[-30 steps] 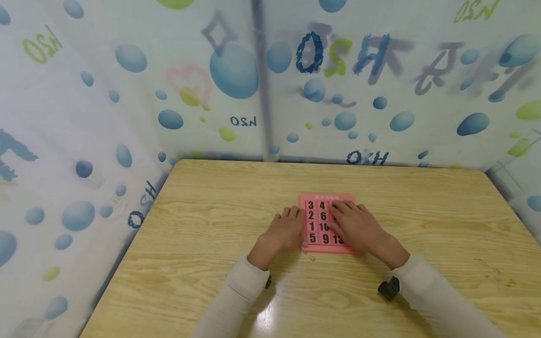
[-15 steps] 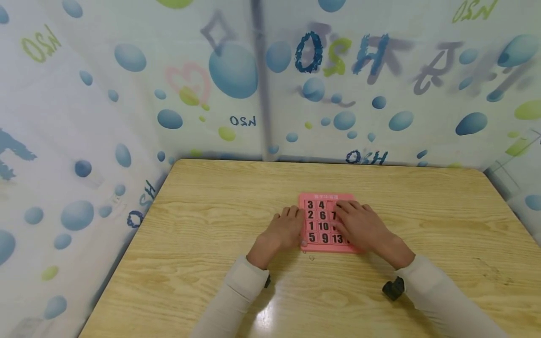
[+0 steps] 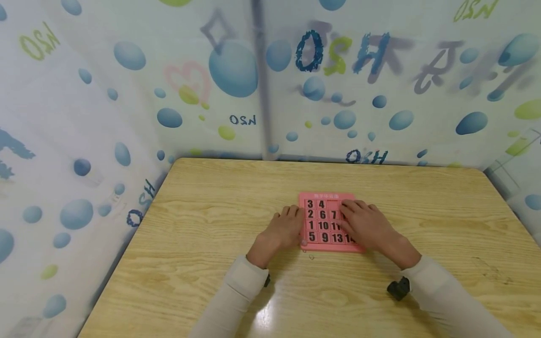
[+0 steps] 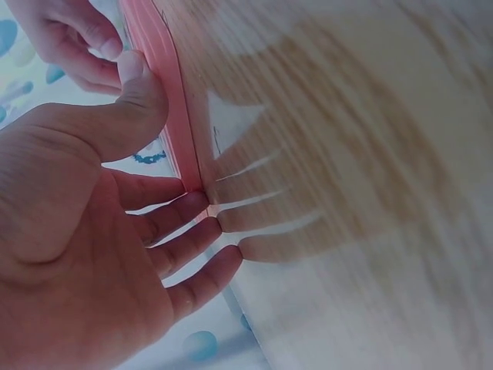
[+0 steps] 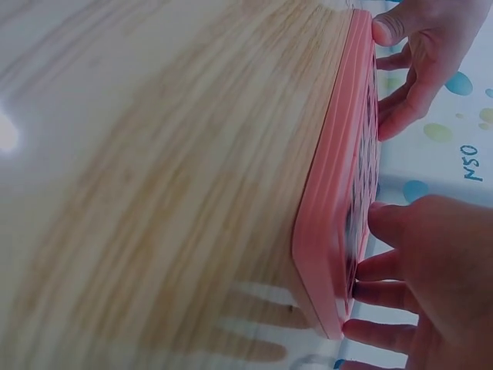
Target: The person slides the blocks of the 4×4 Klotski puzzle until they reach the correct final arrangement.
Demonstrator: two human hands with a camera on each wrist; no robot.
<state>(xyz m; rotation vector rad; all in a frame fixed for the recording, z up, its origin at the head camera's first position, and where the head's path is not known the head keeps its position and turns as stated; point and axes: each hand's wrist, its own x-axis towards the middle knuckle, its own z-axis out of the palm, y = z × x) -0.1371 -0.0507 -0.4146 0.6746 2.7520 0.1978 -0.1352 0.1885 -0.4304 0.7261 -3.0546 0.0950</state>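
Note:
A pink number slide puzzle [image 3: 323,226] lies flat on the wooden table, its black-numbered tiles partly covered. Beside the 4, a gap without a tile shows in the top row. My left hand [image 3: 284,230] holds the puzzle's left edge, thumb at the near corner; in the left wrist view its fingers [image 4: 189,214] reach along the side down to the tabletop. Over the right-hand tiles lies my right hand [image 3: 367,227], its extended fingertips and thumb touching the board. In the right wrist view its thumb [image 5: 389,222] rests at the tile face. The right column is mostly hidden.
The light wood table [image 3: 203,202] extends around the puzzle. Behind it hangs a pale curtain [image 3: 287,103] with blue and green drops, which also runs down the left side. A small black device [image 3: 398,288] is on the right wrist.
My right hand has slid rightward across the puzzle, uncovering the 7, the 11, part of the 14 and the gap in the top row. The left hand stays in place.

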